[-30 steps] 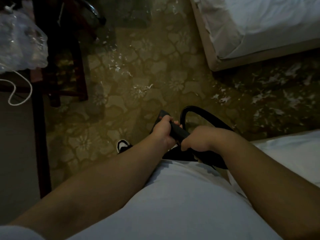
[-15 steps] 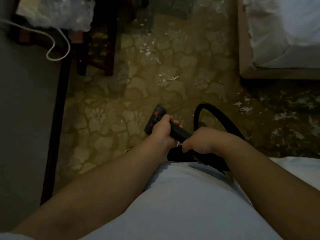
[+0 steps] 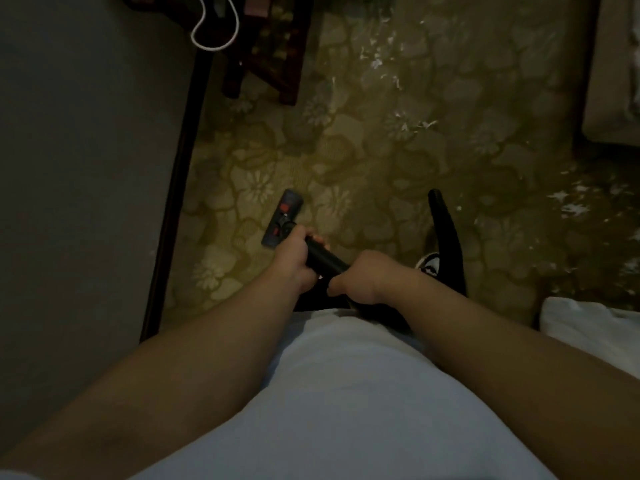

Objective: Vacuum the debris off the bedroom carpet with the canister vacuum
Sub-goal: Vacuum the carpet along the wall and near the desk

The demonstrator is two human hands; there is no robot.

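Observation:
Both my hands grip the black vacuum wand [image 3: 322, 258], which runs down to a dark floor head [image 3: 282, 222] with red marks on the olive flowered carpet [image 3: 363, 161]. My left hand [image 3: 292, 259] holds the wand nearer the head; my right hand [image 3: 360, 280] holds it just behind. The black hose [image 3: 446, 237] curves away on the right. White debris scraps [image 3: 384, 64] lie farther ahead and others [image 3: 568, 206] at the right. The canister is not in view.
A grey wall [image 3: 79, 168] with a dark baseboard [image 3: 176, 188] runs along the left. Dark wooden furniture legs [image 3: 273, 50] and a white cord [image 3: 214, 32] are at the top. A bed base [image 3: 609, 81] stands top right, white bedding [image 3: 588, 323] at right. My shoe [image 3: 427, 265] is beside the hose.
The view has swung left toward the wall. The floor head now sits closer to the baseboard, and the beds have slid toward the right edge. Both hands keep their grip on the wand.

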